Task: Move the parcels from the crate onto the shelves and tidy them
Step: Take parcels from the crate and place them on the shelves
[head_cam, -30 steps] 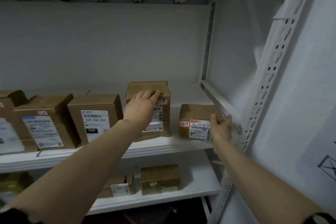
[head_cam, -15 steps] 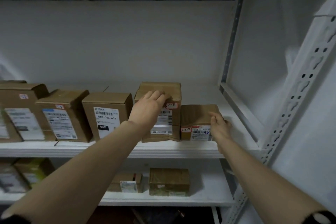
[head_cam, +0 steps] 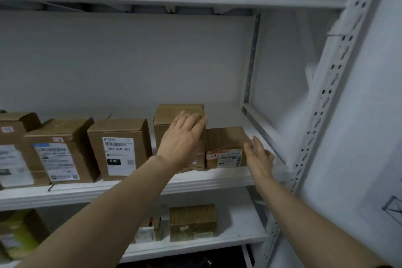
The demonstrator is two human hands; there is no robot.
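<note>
A row of brown cardboard parcels stands on the middle white shelf (head_cam: 130,190). My left hand (head_cam: 182,141) lies flat with fingers spread against the front of a tall parcel (head_cam: 174,113), hiding most of its label. Right beside that stands a small low parcel (head_cam: 226,139) with a red-edged tag and a barcode label. My right hand (head_cam: 258,159) is flat and open at the small parcel's right side, holding nothing. No crate is in sight.
To the left stand a parcel marked 060 (head_cam: 119,148) and two more labelled boxes (head_cam: 58,154). A lower shelf (head_cam: 239,235) carries a taped box (head_cam: 193,222) and smaller packs. A perforated white upright (head_cam: 326,98) bounds the right side.
Both hands have loosened: my left fingers went from hooking the tall parcel's top edge to lying flat, and my right hand came off the small parcel, now open beside it.
</note>
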